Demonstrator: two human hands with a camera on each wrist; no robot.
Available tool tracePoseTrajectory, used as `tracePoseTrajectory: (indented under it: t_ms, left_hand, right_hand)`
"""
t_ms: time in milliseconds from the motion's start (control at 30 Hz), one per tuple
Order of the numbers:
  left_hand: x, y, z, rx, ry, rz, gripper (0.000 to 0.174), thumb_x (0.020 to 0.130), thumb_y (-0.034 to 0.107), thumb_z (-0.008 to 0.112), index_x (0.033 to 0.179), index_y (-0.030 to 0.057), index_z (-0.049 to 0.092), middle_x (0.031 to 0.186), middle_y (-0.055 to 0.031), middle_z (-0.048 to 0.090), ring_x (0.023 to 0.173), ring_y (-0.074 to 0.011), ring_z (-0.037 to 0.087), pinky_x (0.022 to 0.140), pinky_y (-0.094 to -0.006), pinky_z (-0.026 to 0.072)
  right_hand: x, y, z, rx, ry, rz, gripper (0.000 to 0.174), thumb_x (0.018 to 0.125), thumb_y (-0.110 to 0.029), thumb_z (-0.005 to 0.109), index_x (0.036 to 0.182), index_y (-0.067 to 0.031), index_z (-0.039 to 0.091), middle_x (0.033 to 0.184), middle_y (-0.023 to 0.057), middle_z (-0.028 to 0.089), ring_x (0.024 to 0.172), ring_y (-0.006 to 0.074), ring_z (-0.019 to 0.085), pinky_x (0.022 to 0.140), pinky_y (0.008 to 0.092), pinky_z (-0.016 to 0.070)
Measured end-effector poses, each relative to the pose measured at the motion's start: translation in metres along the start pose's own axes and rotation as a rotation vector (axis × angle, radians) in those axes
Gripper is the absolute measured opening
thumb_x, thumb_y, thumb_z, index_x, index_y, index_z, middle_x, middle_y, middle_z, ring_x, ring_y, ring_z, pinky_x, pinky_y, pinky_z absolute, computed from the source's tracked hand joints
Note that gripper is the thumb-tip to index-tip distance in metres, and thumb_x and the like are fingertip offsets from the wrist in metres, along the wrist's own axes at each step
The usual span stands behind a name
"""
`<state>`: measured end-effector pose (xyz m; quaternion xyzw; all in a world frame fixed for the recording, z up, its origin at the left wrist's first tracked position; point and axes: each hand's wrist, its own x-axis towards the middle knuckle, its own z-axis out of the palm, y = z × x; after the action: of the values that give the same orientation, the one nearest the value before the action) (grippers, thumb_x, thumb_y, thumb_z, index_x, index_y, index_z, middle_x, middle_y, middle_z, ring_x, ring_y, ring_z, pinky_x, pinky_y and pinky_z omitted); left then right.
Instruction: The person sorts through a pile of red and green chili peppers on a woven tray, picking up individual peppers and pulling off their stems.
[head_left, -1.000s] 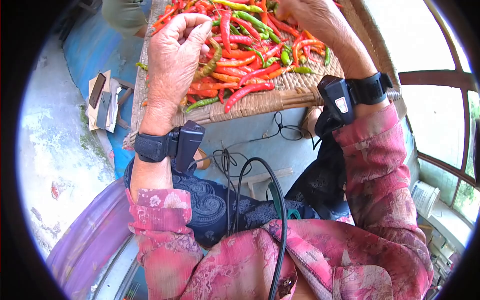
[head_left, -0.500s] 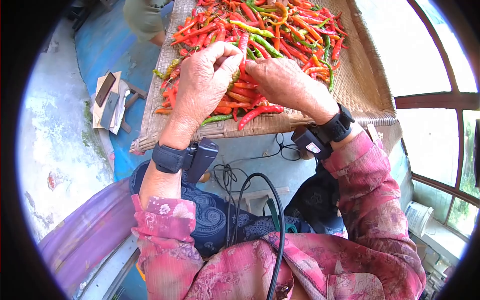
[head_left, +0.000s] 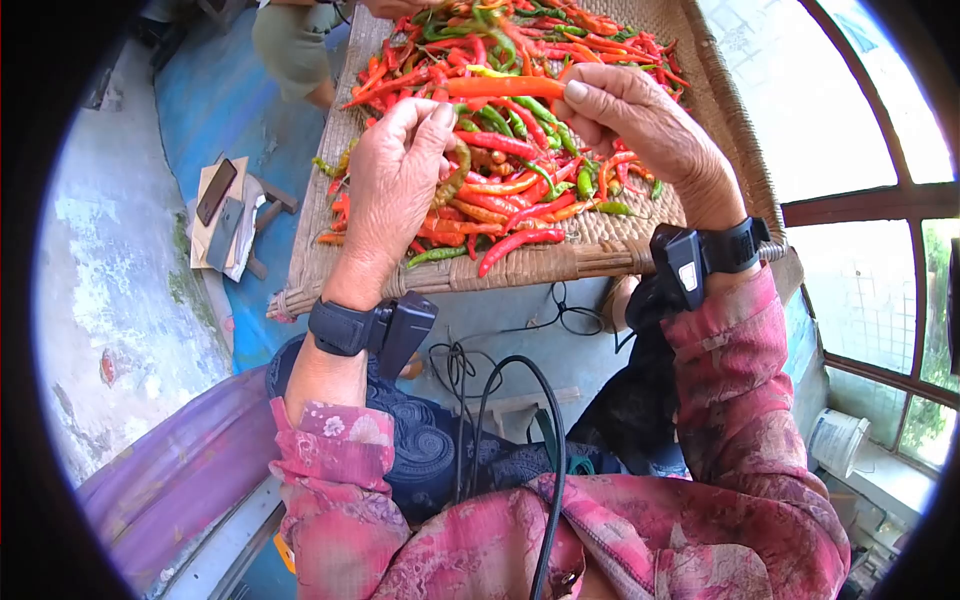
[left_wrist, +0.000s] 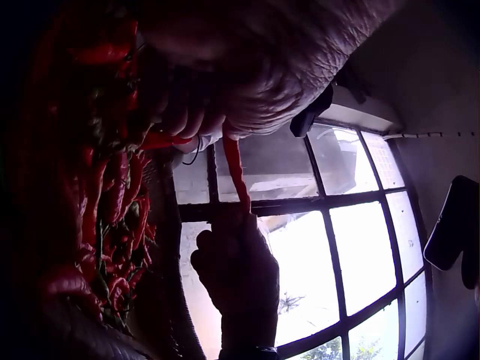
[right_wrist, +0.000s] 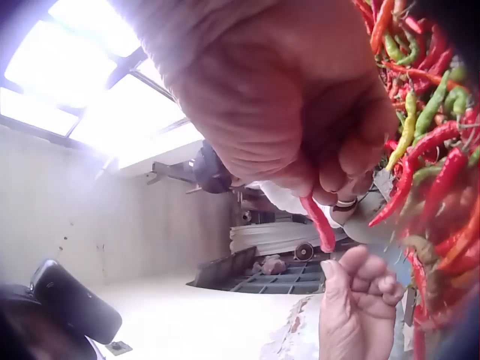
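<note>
Holding 1 red chili (head_left: 505,87) level above the woven tray (head_left: 620,255), I pinch both ends: my left hand (head_left: 395,170) curls thumb and fingers round 1 tip, my right hand (head_left: 635,115) round the other, over the chili pile (head_left: 520,190).

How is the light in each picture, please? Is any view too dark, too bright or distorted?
Head view: fisheye bend, black border, even daylight on the chillies, window washed out. Left wrist view: backlit, so the left hand is nearly black. Right wrist view: glare upper left; the right hand is close and soft.
</note>
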<state>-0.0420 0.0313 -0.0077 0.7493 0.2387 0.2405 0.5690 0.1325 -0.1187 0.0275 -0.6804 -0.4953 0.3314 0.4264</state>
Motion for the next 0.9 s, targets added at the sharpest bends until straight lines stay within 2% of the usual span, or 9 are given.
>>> tracePoseTrajectory:
  t_ms: [67, 200, 300, 500, 567, 633, 767, 833, 900]
  left_hand:
    - [0.000, 0.003, 0.001, -0.248, -0.059, -0.106, 0.032, 0.089, 0.035, 0.058, 0.095, 0.0032, 0.059, 0.076, -0.0003, 0.059, 0.061, -0.0047, 0.051, 0.056, -0.0195, 0.0433]
    - [0.004, 0.001, 0.002, -0.684, -0.122, -0.197, 0.029, 0.089, 0.031, 0.059, 0.102, 0.0058, 0.057, 0.079, 0.0020, 0.056, 0.062, -0.0046, 0.050, 0.055, -0.0185, 0.0422]
    - [0.005, 0.000, 0.006, -0.652, -0.058, -0.260, 0.022, 0.088, 0.024, 0.061, 0.101, 0.0069, 0.057, 0.077, 0.0034, 0.054, 0.062, -0.0040, 0.050, 0.055, -0.0179, 0.0427]
    - [0.005, -0.004, 0.014, -0.523, -0.140, -0.241, 0.016, 0.086, 0.017, 0.063, 0.096, 0.0058, 0.058, 0.075, 0.0016, 0.058, 0.063, -0.0045, 0.055, 0.056, -0.0177, 0.0465]
    - [0.005, -0.004, 0.011, -0.649, -0.031, -0.197, 0.014, 0.086, 0.016, 0.063, 0.094, 0.0059, 0.058, 0.074, 0.0015, 0.058, 0.063, -0.0046, 0.055, 0.056, -0.0182, 0.0471]
    - [0.007, -0.006, 0.005, -0.660, -0.013, -0.182, 0.012, 0.086, 0.015, 0.062, 0.092, 0.0062, 0.058, 0.074, 0.0013, 0.058, 0.063, -0.0046, 0.056, 0.056, -0.0186, 0.0472]
    - [0.012, -0.004, -0.006, -0.455, 0.114, -0.060, 0.011, 0.087, 0.015, 0.060, 0.091, 0.0049, 0.058, 0.074, 0.0010, 0.058, 0.061, -0.0048, 0.055, 0.056, -0.0192, 0.0466]
    - [0.008, 0.000, -0.009, -0.097, 0.052, -0.017, 0.013, 0.087, 0.015, 0.060, 0.090, 0.0026, 0.059, 0.073, 0.0007, 0.059, 0.061, -0.0053, 0.053, 0.057, -0.0204, 0.0460]
    - [0.004, 0.000, -0.010, -0.022, 0.041, 0.007, 0.014, 0.087, 0.015, 0.060, 0.089, 0.0011, 0.060, 0.073, 0.0002, 0.059, 0.062, -0.0054, 0.053, 0.057, -0.0213, 0.0457]
  right_hand:
    - [-0.002, -0.004, 0.001, 0.118, -0.052, -0.038, 0.033, 0.096, -0.032, 0.044, 0.086, -0.0043, 0.058, 0.058, -0.0047, 0.045, 0.053, 0.0038, 0.043, 0.049, 0.0186, 0.0363]
    - [-0.002, -0.004, 0.017, 0.029, -0.145, -0.034, 0.032, 0.094, -0.031, 0.047, 0.087, -0.0015, 0.058, 0.064, 0.0010, 0.051, 0.059, 0.0089, 0.050, 0.055, 0.0246, 0.0419]
    - [0.002, 0.004, 0.032, -0.140, -0.126, -0.171, 0.033, 0.091, -0.030, 0.053, 0.092, 0.0017, 0.058, 0.073, 0.0100, 0.057, 0.068, 0.0178, 0.055, 0.063, 0.0341, 0.0448]
    - [0.005, 0.010, 0.054, 0.073, 0.036, 0.026, 0.032, 0.091, -0.030, 0.052, 0.084, 0.0011, 0.057, 0.065, 0.0127, 0.055, 0.061, 0.0245, 0.056, 0.058, 0.0360, 0.0438]
    - [0.008, 0.008, 0.049, -0.169, 0.143, -0.158, 0.035, 0.091, -0.030, 0.050, 0.078, 0.0016, 0.055, 0.062, 0.0163, 0.053, 0.058, 0.0296, 0.054, 0.055, 0.0382, 0.0428]
    - [0.008, 0.005, 0.041, -0.258, 0.165, -0.088, 0.036, 0.090, -0.031, 0.051, 0.077, 0.0023, 0.056, 0.062, 0.0182, 0.053, 0.058, 0.0305, 0.055, 0.056, 0.0405, 0.0427]
    - [0.010, 0.021, 0.015, -0.294, 0.445, 0.050, 0.028, 0.087, -0.027, 0.057, 0.083, 0.0005, 0.059, 0.067, 0.0177, 0.058, 0.061, 0.0289, 0.057, 0.058, 0.0401, 0.0451]
    - [0.013, 0.038, 0.004, -0.728, 0.780, -0.259, 0.023, 0.085, -0.025, 0.058, 0.088, -0.0025, 0.061, 0.069, 0.0155, 0.060, 0.069, 0.0305, 0.060, 0.061, 0.0413, 0.0472]
    - [0.013, 0.036, 0.004, -1.021, 0.895, -0.304, 0.020, 0.084, -0.024, 0.058, 0.090, -0.0055, 0.062, 0.069, 0.0132, 0.061, 0.075, 0.0325, 0.060, 0.063, 0.0428, 0.0483]
